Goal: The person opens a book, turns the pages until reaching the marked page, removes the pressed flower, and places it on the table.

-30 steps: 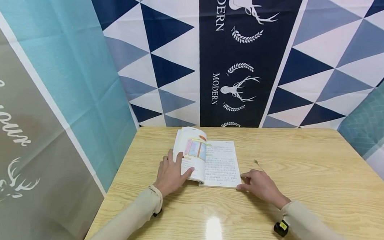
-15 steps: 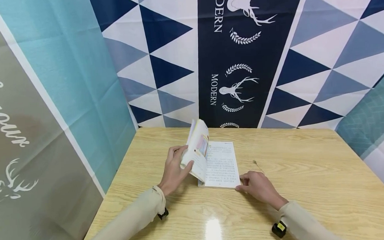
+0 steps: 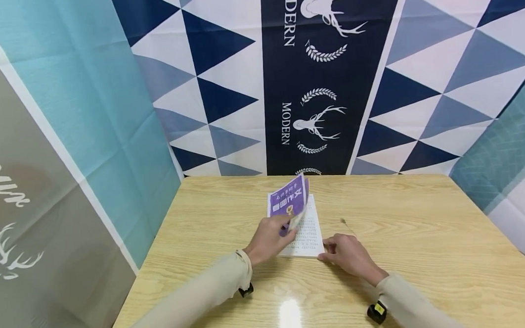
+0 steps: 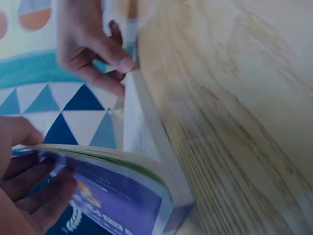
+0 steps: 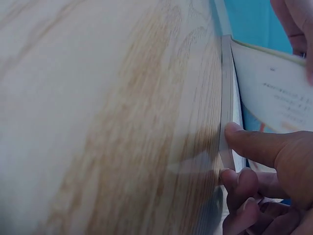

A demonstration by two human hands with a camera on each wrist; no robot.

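A paperback book with a purple cover lies on the wooden table, its front part raised and bent over the printed page below. My left hand pinches the cover and a bundle of pages, thumb on the page side and fingers on the cover side, as the left wrist view shows. My right hand holds the lower right corner of the book's flat part. There, in the right wrist view, the thumb presses the page edges and the other fingers are curled beneath it.
A small thin stem-like thing lies on the table just beyond my right hand. Patterned fabric hangs behind the table's far edge, and another hanging runs along the left side.
My left hand has lifted the left-hand pages and cover and swung them rightward over the open page, so the purple cover now shows. The right hand stays at the corner.
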